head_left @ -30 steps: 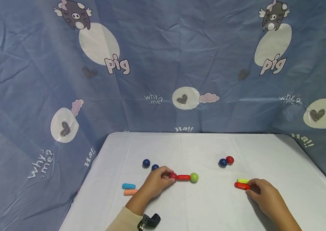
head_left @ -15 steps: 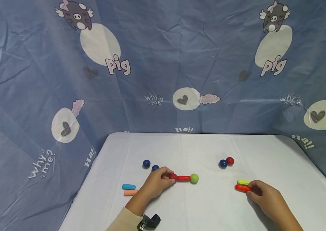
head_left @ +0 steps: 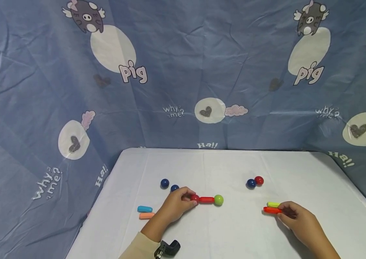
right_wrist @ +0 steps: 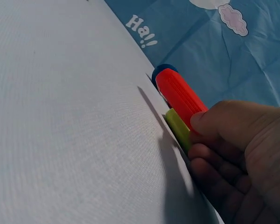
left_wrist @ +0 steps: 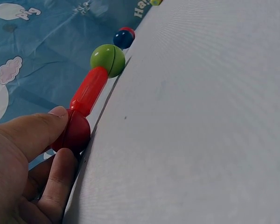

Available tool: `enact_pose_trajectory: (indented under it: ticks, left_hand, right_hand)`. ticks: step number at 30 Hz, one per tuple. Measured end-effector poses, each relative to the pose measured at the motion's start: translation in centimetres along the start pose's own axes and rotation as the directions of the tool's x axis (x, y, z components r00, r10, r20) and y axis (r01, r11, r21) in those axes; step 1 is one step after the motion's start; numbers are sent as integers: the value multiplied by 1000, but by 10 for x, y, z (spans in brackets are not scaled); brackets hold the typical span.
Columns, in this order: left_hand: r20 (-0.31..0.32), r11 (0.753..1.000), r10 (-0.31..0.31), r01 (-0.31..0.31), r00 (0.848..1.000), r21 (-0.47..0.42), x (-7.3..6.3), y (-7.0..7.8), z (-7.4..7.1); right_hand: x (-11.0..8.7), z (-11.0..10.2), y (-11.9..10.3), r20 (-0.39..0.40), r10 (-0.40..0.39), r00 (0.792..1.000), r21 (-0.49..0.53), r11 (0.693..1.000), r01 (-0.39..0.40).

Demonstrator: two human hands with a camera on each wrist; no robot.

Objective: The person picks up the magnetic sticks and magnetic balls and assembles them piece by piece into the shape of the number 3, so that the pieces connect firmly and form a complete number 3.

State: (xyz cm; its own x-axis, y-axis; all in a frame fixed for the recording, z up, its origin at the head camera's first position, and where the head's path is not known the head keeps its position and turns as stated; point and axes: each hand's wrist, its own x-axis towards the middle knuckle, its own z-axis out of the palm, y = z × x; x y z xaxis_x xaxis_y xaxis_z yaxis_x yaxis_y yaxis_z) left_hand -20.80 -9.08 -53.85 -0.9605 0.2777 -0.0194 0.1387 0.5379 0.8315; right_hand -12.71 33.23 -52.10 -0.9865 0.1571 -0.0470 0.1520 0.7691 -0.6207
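Two-ball bar in the left hand (head_left: 174, 205) and loose red rod (head_left: 271, 210) in the right hand (head_left: 301, 220), over a white table (head_left: 228, 232).
Detail: the bar, at the table's middle, comprises a glossy dark red ball (head_left: 195, 199), a brighter red, faceted connecting rod (head_left: 207, 200) and a seamed lime-green ball (head_left: 218, 200), set in line; left thumb and fingers pinch the dark red ball. Right thumb and fingers pinch the loose red rod, its free end raised, just beside one yellow rod (head_left: 272, 204). Balls, six: three blue (two at left, the left blue ball (head_left: 165, 183) and a partly hidden blue ball (head_left: 174, 187); the right blue ball (head_left: 251, 183)), two red, including the far red ball (head_left: 259, 180), one green. Rods, five: two red, one yellow, one blue rod (head_left: 145, 209), one orange rod (head_left: 145, 216).
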Motion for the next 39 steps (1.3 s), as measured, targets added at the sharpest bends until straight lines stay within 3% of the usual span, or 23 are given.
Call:
enact_pose_trajectory:
  ticks: [11,23,29,39]
  left_hand:
    - [4,1000,1,-1,1000,2,1,-1,-1]
    - [-3,999,33,-33,999,-18,0,-2,-1]
    - [-6,1000,19,-19,1000,-17,1,-1,0]
    - [0,1000,16,-16,1000,-19,-1,0,-1]
  right_hand:
    - [-1,6,-9,36,24,999,102,994,-27]
    - [8,21,-34,67,-43,997,182,983,31]
    - [17,26,-43,52,-115,992,247,964,99]
    - [33,39,-61,102,-128,986,258,961,98]
